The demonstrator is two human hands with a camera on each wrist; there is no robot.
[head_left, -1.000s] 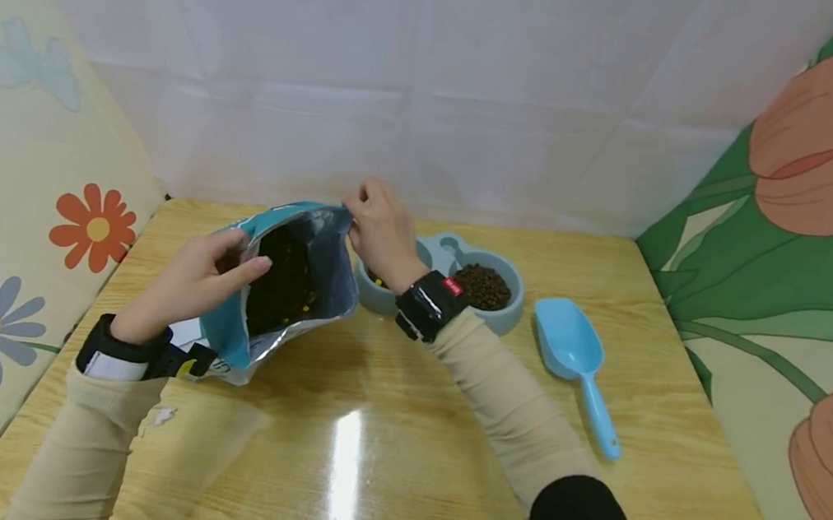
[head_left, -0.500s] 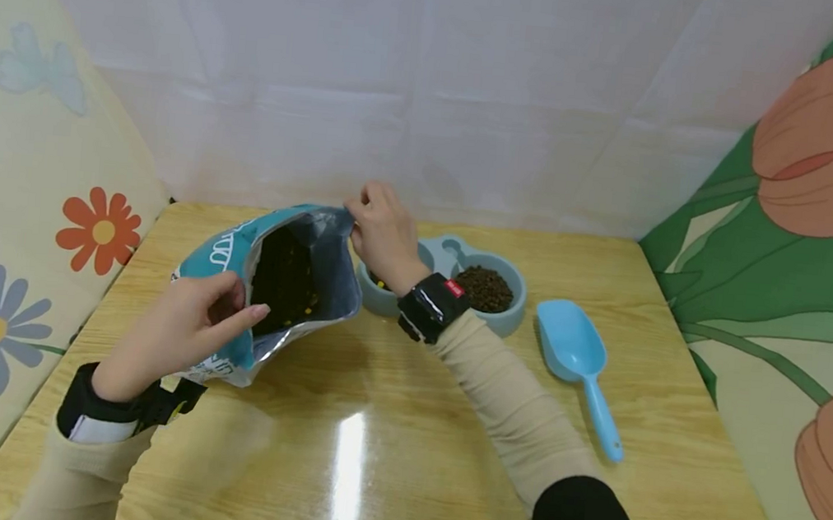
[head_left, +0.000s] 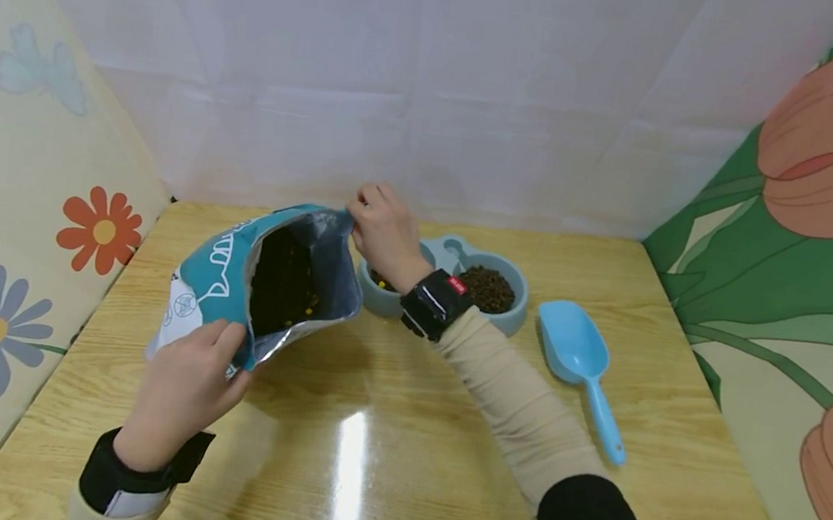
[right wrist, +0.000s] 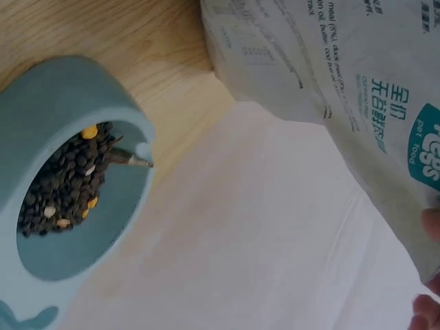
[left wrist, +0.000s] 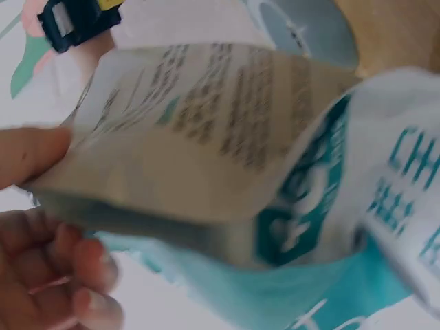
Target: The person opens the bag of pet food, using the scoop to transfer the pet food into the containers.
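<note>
A teal and white pet food bag (head_left: 218, 276) leans on the table at left, its silver-lined mouth wide and facing the near right. Dark kibble (head_left: 284, 285) with yellow bits shows inside. My left hand (head_left: 186, 384) pinches the near corner of the mouth; in the left wrist view, thumb and fingers lie on either side of that edge. At the far corner, my right hand (head_left: 389, 233) pinches the rim. Beneath the right wrist stands a blue-grey double pet bowl (head_left: 506, 326), partly hidden. Its right cup holds brown kibble (head_left: 487, 289); its left cup holds dark pieces (right wrist: 62, 182) with yellow bits.
A light blue scoop (head_left: 574, 344) lies right of the bowl, handle toward the near right. The wooden table (head_left: 442, 477) ends at a white cloth backdrop (head_left: 415, 111). Floral panels flank both sides.
My left hand has moved down along the bag's mouth, its fingers going from loose to pinching the near corner. The right hand stays at the far corner. More of the bag's printed side shows.
</note>
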